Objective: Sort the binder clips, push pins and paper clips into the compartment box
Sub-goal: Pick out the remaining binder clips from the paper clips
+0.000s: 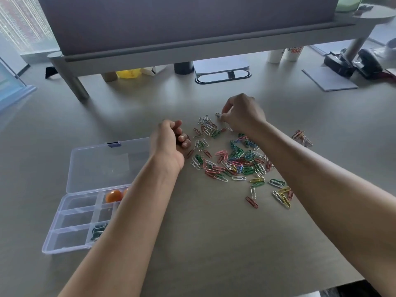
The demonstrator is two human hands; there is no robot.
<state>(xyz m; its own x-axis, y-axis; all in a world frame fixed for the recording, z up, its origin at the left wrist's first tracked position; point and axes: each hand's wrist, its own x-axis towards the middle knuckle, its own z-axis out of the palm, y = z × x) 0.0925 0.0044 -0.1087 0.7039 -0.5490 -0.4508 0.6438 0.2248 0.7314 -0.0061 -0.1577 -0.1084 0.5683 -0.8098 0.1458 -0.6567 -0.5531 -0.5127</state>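
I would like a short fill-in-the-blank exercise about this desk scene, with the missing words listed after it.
1. The lid of the compartment box is ____.
2. The loose pile on the table consists of coloured ____ clips.
3. The right hand pinches a small item at the ____ edge of the paper clip pile.
4. The round push pins in the box are ____ in colour.

Missing words: open; paper; far; orange

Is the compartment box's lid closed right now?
No, the clear lid is flipped open and lies flat on the table behind the compartment box, whose compartments are exposed.
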